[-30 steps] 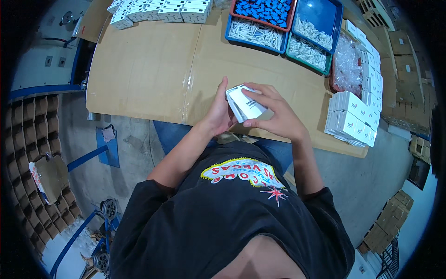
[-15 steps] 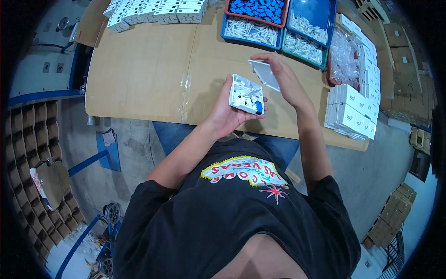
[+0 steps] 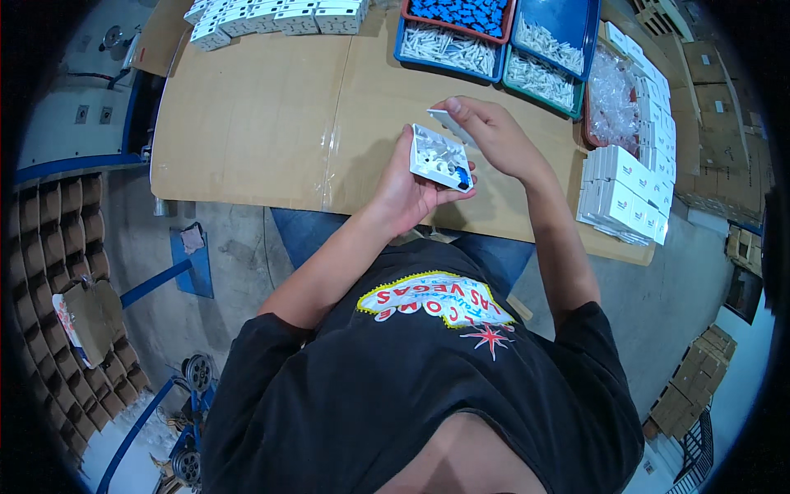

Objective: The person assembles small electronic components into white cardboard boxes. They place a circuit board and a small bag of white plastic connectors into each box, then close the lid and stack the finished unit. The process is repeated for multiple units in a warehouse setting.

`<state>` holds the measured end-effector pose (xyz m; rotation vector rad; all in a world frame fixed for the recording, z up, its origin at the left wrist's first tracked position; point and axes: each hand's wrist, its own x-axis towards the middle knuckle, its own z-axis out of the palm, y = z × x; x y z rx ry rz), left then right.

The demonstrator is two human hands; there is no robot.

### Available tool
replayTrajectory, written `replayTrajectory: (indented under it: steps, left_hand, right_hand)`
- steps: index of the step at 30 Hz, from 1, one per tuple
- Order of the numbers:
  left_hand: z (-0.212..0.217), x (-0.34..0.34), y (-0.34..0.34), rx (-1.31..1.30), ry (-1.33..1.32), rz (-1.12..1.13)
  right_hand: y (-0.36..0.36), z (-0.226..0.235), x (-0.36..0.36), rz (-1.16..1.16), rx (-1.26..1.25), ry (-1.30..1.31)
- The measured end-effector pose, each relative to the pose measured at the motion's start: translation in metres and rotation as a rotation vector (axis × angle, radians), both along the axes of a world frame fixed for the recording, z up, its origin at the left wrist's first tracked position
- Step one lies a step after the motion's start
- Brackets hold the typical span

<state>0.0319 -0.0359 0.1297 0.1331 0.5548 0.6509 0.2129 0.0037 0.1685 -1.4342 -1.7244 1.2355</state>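
Note:
A small white plastic box [image 3: 429,156], its inner side facing up, is gripped by my left hand [image 3: 401,186] from the left and below. White parts sit inside it, along with a blue piece [image 3: 463,176] at its near right corner. My right hand [image 3: 499,136] pinches a flat white cover [image 3: 449,123] between thumb and fingers. That cover is tilted above the far right edge of the box; whether the two touch I cannot tell.
Cardboard covers the table [image 3: 247,123]. At the back stand a red tray of blue pieces [image 3: 461,13], a blue tray of white parts [image 3: 448,51] and a green-rimmed tray [image 3: 539,78]. White boxes [image 3: 276,18] line the back left; stacked white covers [image 3: 621,189] stand at the right.
My right hand has brought the white cover left, closer to the box, and turned it more edge-on. The box in my left hand has shifted slightly and tilted.

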Motion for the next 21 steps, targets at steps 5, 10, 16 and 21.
replayTrajectory:
  steps: [5, 10, 16, 21]
  left_hand:
    - [-0.002, 0.003, 0.000, 0.001, 0.025, 0.008]
    - [-0.003, 0.004, 0.000, 0.033, 0.016, -0.003]
    - [-0.002, 0.005, 0.000, 0.022, 0.046, 0.027]
    - [-0.005, 0.004, 0.001, 0.059, 0.031, 0.005]
  right_hand:
    - [-0.001, -0.002, -0.004, 0.001, -0.041, -0.044]
    - [-0.003, 0.002, -0.009, 0.015, -0.027, -0.077]
    - [-0.005, 0.009, -0.013, 0.080, -0.049, -0.170]
    - [-0.010, -0.005, -0.014, 0.022, 0.040, -0.075]
